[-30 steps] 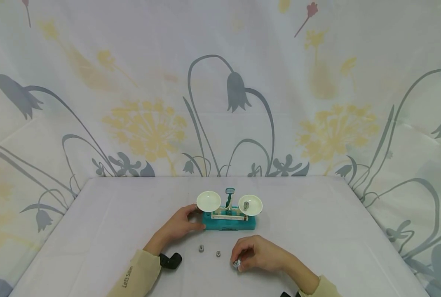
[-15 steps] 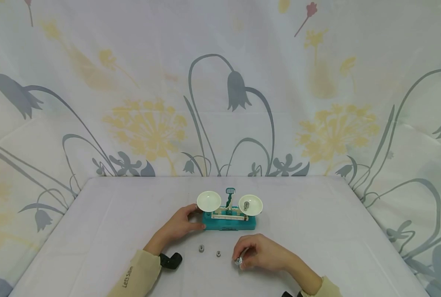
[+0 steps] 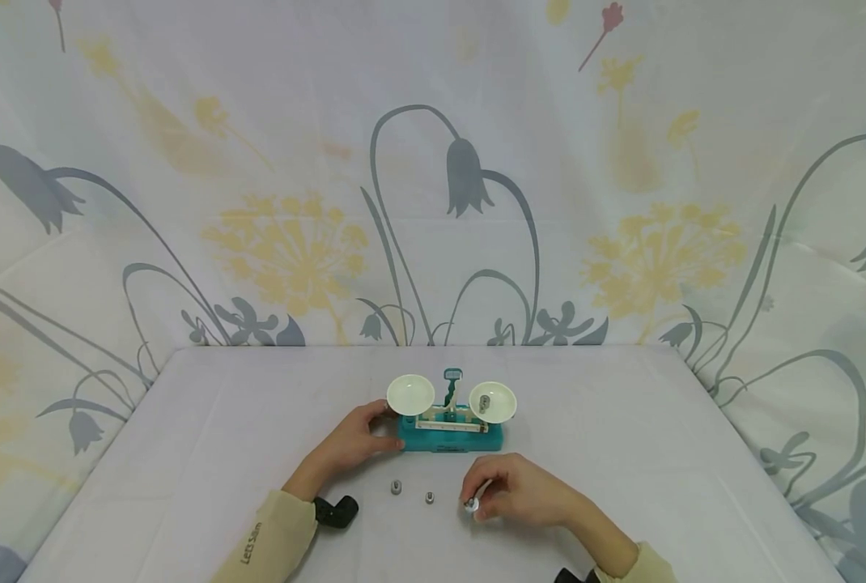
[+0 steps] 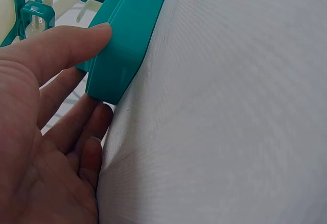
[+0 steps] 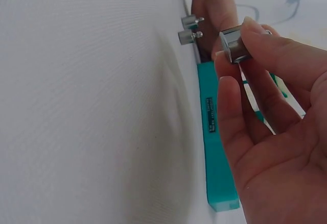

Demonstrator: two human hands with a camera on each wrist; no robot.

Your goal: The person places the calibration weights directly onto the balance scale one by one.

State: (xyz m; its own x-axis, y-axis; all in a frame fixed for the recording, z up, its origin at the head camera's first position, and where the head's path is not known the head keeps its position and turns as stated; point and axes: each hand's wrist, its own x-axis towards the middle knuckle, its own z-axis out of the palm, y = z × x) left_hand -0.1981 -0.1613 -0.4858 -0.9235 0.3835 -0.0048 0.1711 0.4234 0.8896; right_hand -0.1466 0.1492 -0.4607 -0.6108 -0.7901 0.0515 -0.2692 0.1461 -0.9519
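While the left hand [image 3: 353,441] is gripping the left end of a teal plastic balance scale [image 3: 450,440], its thumb pressing the front of the base, the right hand [image 3: 520,490] is pinching a shiny silver metal cylinder weight [image 5: 236,44] between thumb and fingers. The held weight is hovering tilted above the table, its flat polished end showing and its curved side reflecting dark and bright bands. Midway between the left and right edges of the white cloth-covered table [image 3: 695,453], the scale is standing upright, its back turning toward the back edge. Its round cream-white left pan [image 3: 410,395] is sitting opposite a matching right pan [image 3: 504,397], where a small grey metal weight [image 3: 485,403] is resting. Two small silver knobbed weights, a larger one [image 3: 396,487] and a smaller one [image 3: 429,498], are standing apart in front of the scale.
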